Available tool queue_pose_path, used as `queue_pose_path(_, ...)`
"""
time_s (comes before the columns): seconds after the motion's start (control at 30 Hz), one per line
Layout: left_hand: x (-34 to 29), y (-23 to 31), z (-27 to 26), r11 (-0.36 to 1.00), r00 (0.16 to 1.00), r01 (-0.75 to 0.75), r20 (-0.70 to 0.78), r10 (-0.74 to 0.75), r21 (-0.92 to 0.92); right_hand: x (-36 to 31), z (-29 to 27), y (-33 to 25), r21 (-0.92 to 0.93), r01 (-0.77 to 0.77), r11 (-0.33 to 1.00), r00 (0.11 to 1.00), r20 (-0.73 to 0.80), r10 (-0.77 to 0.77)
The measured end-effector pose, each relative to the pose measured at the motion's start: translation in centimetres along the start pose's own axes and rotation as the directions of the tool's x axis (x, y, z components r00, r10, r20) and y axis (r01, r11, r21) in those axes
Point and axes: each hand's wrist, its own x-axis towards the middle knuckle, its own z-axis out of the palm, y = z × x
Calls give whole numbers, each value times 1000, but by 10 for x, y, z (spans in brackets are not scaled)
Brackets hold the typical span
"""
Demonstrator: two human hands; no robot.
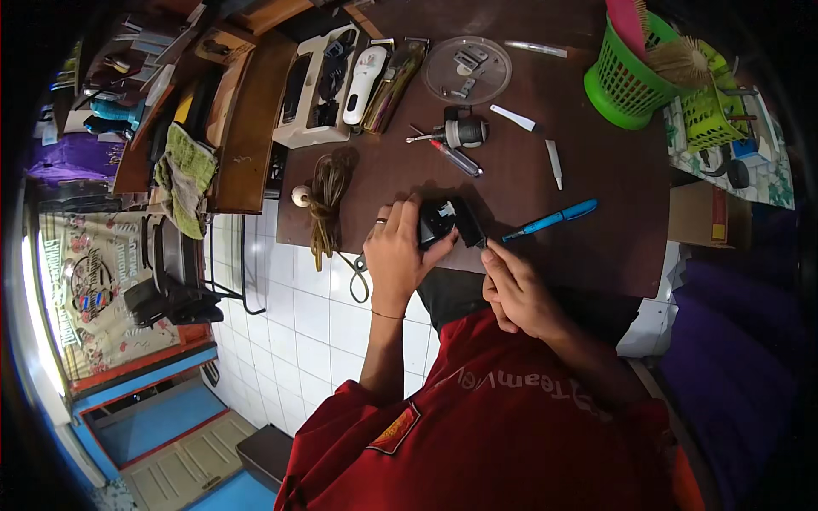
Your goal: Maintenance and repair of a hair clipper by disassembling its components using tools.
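Observation:
My left hand (396, 251) is wrapped round a black device (435, 225), possibly a hair clipper housing, with a small pale part showing on its upper face. Against its right side stands a second black piece (467, 226). At the lower end of that piece, my right hand (518, 291) pinches something thin and dark, mostly hidden by the fingertips. Both hands meet over the front edge of the brown table (383, 175). A blue pen (554, 220) lies just right of them. Farther back are a screwdriver (457, 158) with a clear and red handle and a grey-and-black tool (464, 131).
A coiled cord (325, 204) lies at the table's left. Behind it stand a beige box (294, 128), a white hair clipper (365, 83) and a clear round lid (432, 75) holding metal parts. A green basket (609, 85) with brushes occupies the back right.

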Motion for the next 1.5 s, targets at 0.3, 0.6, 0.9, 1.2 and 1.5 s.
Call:
queue_pose_path(0.3, 4, 1, 0, 1000, 1000, -2, 25, 2, 2, 15, 12, 4, -541, 196, 818, 949, -106, -297)
queue_pose_path(0.6, 7, -2, 0, 998, 998, 52, 30, -50, -43, 23, 13, -1, -313, 79, 946, 992, -73, -106)
queue_pose_path(0.9, 14, -5, -2, 995, 994, 48, 97, -39, -83, 33, 14, -7, -370, 14, 929, 982, -170, -83)
queue_pose_path(1.2, 15, -11, 0, 992, 998, 45, 50, -40, -115, 19, 3, -5, -501, 48, 864, 985, -118, -123)
queue_pose_path(1.5, 9, -9, -4, 982, 993, 83, 102, -66, -172, 9, -1, 6, -594, 74, 801, 978, -116, -176)
